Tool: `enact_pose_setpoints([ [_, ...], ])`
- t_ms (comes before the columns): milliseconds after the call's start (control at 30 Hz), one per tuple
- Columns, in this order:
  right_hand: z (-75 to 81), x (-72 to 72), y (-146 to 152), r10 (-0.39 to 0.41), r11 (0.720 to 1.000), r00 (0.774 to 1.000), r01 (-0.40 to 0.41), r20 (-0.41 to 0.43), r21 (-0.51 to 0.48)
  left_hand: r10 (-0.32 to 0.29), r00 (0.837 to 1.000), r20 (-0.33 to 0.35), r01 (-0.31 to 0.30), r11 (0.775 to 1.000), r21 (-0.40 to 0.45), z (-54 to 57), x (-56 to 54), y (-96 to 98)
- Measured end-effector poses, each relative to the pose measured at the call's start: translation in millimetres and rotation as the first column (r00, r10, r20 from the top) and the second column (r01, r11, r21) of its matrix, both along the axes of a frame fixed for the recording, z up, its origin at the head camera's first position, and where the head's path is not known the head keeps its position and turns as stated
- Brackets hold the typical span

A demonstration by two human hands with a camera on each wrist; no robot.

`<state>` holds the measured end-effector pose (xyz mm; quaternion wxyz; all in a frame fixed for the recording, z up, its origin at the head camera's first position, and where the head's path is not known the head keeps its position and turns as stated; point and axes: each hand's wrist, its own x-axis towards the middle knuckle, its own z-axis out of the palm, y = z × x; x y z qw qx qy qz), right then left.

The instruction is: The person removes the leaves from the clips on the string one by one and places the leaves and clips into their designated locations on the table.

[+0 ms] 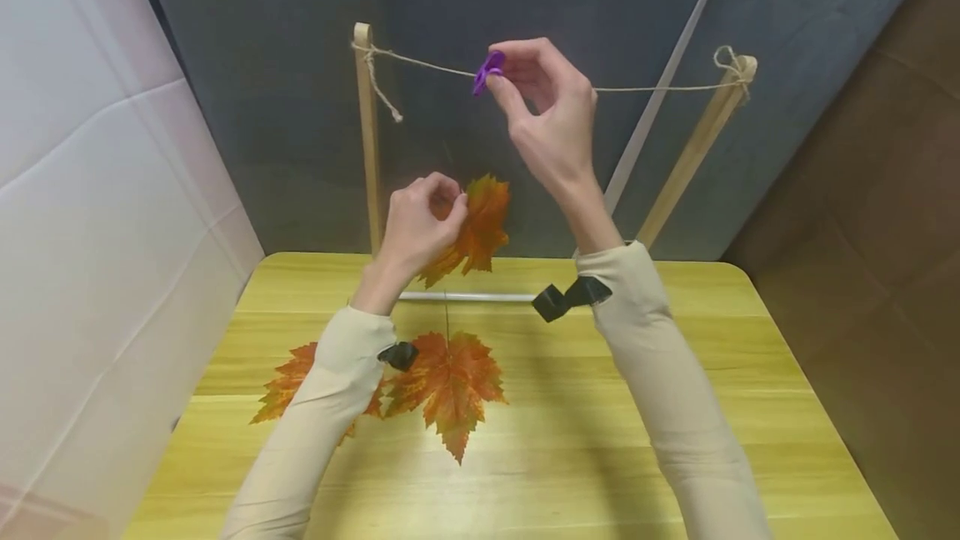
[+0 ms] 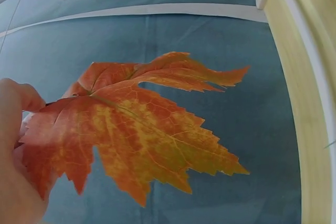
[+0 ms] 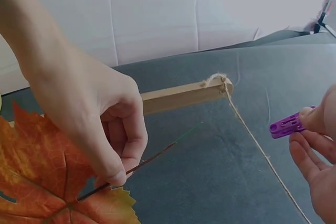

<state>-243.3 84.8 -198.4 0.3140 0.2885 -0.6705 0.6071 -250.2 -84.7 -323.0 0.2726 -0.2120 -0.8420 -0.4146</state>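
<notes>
My left hand (image 1: 423, 215) pinches the thin stem of an orange maple leaf (image 1: 483, 219) between thumb and fingers, below the string. In the right wrist view the stem (image 3: 152, 158) sticks out past the fingertips, its end greenish. My right hand (image 1: 551, 107) pinches a purple clothespin (image 1: 489, 72) at the level of the twine (image 1: 427, 63), which it overlaps in the head view. The right wrist view shows the clothespin (image 3: 286, 125) to one side of the twine. Two more maple leaves lie on the table, one (image 1: 453, 382) in the middle and another (image 1: 288, 382) partly hidden by the left sleeve.
The twine is tied between a left wooden post (image 1: 367, 132) and a right wooden post (image 1: 697, 148). A white rod (image 1: 480, 297) runs low across the back of the wooden table (image 1: 600, 440). Dark grey cloth (image 1: 285, 107) hangs behind, with pale cloth at left and brown at right.
</notes>
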Motion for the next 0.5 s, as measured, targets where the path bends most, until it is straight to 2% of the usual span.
enact_pose_setpoints([
  [167,-10.8,9.5,5,0.013,1.0,1.0,-0.013,0.018,0.025,0.013,1.0,0.027,-0.013,1.0,-0.001,-4.8,2.9,-3.3],
  [400,-25.6,18.6,15,-0.035,0.998,0.994,0.03,0.1,0.054,0.005,0.996,0.091,-0.007,1.0,0.02,-13.6,5.5,-8.2],
  [500,-33.4,20.6,20,-0.041,0.998,0.993,0.035,0.106,0.06,0.006,0.995,0.099,-0.008,1.0,0.018,-17.2,5.4,-9.0],
])
